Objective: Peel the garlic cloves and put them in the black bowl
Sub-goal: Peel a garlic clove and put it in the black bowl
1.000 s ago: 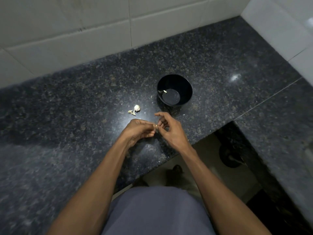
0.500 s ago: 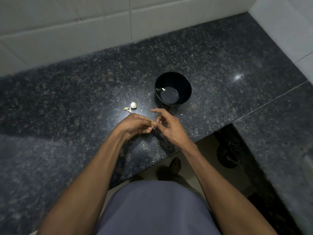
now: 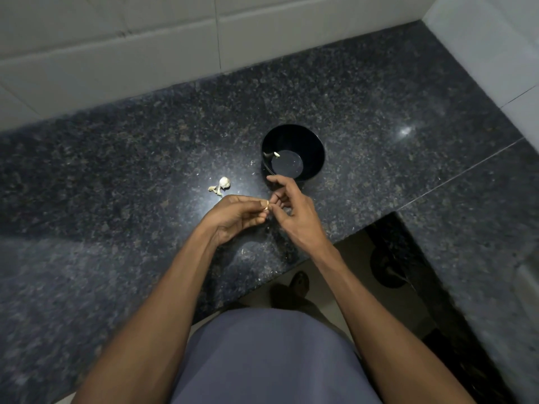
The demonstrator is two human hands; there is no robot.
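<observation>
Over the near edge of the counter (image 3: 116, 158), the left hand (image 3: 233, 217) pinches a garlic clove (image 3: 266, 206) in its fingers while the right hand (image 3: 294, 211) picks at its skin with thumb and forefinger (grip looks light). Best to peel from the tip and keep scraps off the counter. Farther off lie garlic pieces (image 3: 222, 185); beyond, the black bowl (image 3: 318, 158) holds one peeled clove (image 3: 276, 154).

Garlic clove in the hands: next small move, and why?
Probably keep stripping skin off the garlic clove, pinched at the left hand fingertips while the right hand picks at it. A papery edge seems to remain on it. Then drop it in the black bowl, just beyond the hands, holding one clove.
</observation>
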